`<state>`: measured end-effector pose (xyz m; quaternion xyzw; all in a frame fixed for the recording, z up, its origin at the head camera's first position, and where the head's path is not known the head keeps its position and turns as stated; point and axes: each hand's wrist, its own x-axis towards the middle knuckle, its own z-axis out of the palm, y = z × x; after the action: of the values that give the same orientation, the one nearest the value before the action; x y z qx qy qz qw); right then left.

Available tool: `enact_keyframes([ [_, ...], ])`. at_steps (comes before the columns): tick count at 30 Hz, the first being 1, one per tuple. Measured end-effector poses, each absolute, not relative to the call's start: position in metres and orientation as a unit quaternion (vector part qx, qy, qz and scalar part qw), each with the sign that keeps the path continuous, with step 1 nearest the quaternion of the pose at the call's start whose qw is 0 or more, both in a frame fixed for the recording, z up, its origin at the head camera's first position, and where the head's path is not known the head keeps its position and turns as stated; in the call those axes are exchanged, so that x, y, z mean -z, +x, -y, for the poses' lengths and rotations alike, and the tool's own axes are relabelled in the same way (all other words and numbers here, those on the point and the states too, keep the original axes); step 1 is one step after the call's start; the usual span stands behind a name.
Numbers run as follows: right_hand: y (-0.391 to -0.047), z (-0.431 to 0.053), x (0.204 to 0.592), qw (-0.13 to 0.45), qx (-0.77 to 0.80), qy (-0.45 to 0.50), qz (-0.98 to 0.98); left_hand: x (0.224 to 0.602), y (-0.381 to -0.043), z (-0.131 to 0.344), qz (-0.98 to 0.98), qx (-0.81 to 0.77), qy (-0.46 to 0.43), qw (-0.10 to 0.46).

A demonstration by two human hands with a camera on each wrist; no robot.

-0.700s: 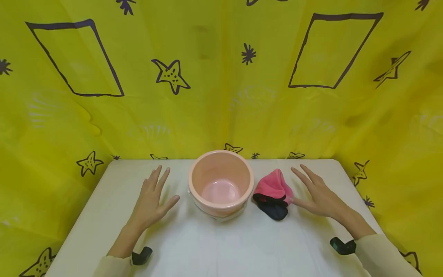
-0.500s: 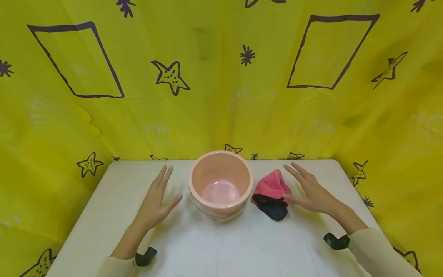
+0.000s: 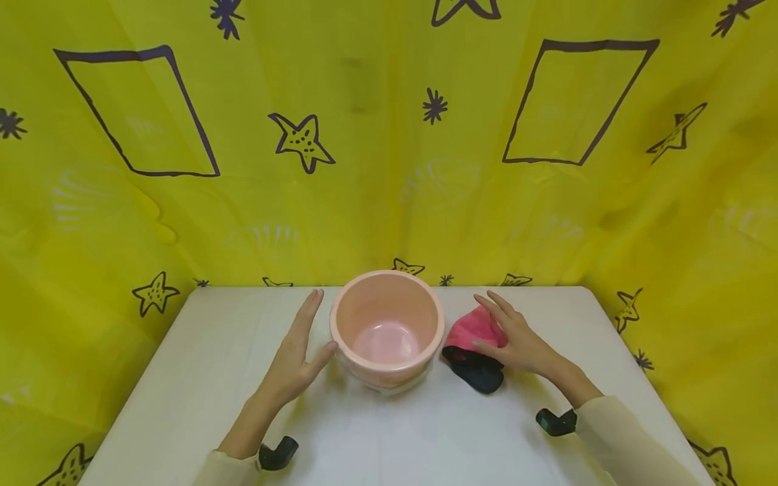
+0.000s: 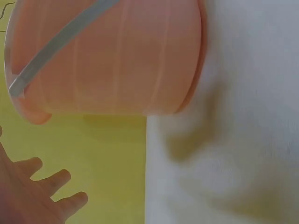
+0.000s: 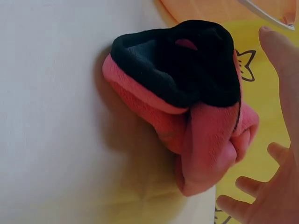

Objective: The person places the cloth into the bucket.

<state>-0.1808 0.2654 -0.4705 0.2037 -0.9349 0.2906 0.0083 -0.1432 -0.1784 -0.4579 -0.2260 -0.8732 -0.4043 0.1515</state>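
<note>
A peach-pink plastic bucket (image 3: 372, 375) stands upright at the back middle of the white table, its inside visible. Its grey handle (image 4: 60, 42) hangs down against the wall in the left wrist view. At the bucket's left my left hand (image 3: 293, 359) has straight fingers, the thumb tip at the rim; whether it touches I cannot tell. To the bucket's right lies a crumpled pink-and-black fleece hat (image 3: 471, 368), its dark opening showing in the right wrist view. My right hand (image 3: 518, 345) hovers over its right side, fingers extended and thumb spread, nothing gripped.
The white table (image 3: 389, 445) ends at a yellow curtain (image 3: 377, 189) with dark star drawings, which also encloses both sides. Dark wrist cameras sit under both wrists, the left camera (image 3: 278, 453) and the right camera (image 3: 556, 422).
Both hands have moved inward: the left to the right, up to the bucket, and the right to the left, over the hat. Bucket and hat stay in place; the view has tilted slightly.
</note>
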Motion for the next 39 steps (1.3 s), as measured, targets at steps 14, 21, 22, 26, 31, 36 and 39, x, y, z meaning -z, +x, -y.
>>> enact_keyframes([
  [14,-0.181,-0.249,0.491,0.018,-0.322,0.155,0.934,0.474,-0.144,0.160,0.850,0.461,-0.213,0.140],
  [21,-0.178,-0.244,0.497,-0.002,-0.313,0.134,0.940,0.476,-0.144,0.156,0.839,0.490,-0.200,0.125],
  [22,-0.178,-0.244,0.497,-0.004,-0.310,0.132,0.942,0.476,-0.144,0.155,0.838,0.492,-0.200,0.124],
  [26,-0.176,-0.244,0.498,0.005,-0.287,0.125,0.950,0.478,-0.144,0.155,0.835,0.497,-0.201,0.123],
  [31,-0.174,-0.246,0.497,0.019,-0.241,0.108,0.964,0.479,-0.145,0.156,0.836,0.496,-0.202,0.121],
  [36,-0.172,-0.248,0.495,0.002,-0.241,0.094,0.966,0.480,-0.146,0.156,0.834,0.500,-0.202,0.117],
  [39,-0.172,-0.249,0.495,-0.011,-0.258,0.094,0.962,0.482,-0.146,0.156,0.831,0.506,-0.203,0.111],
])
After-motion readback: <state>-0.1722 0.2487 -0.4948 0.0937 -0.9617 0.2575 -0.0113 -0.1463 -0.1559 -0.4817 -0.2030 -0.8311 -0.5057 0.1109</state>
